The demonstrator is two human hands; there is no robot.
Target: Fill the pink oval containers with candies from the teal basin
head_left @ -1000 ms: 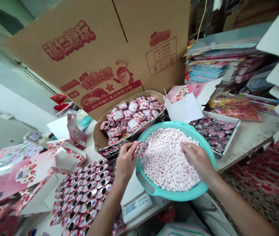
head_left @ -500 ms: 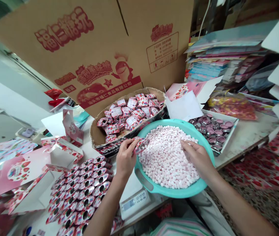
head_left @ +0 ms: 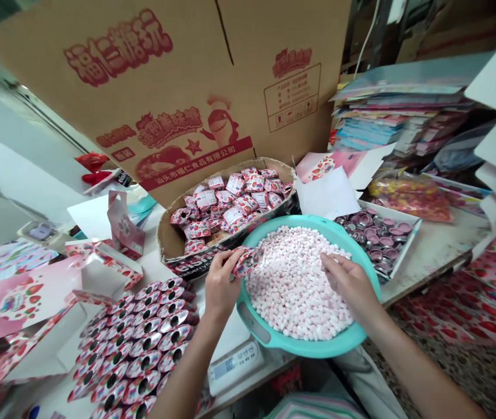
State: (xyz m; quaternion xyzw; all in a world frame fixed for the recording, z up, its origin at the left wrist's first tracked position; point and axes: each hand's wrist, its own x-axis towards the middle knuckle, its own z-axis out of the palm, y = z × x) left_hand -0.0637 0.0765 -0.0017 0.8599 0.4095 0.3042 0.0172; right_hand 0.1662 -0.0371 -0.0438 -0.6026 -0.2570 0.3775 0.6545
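A teal basin (head_left: 313,347) is sitting full of pink-white candies (head_left: 296,285), and the left hand (head_left: 222,285) is pinching a strawberry-print wrapper (head_left: 248,262) tight over the rim, long axis slanting up-right into the basin. The right hand (head_left: 348,285) is curling onto the candies, can't tell if it's holding any.

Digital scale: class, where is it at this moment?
In the head view, the digital scale sits at bottom centre, under the near rim of the teal basin, just right of the person's left forearm.
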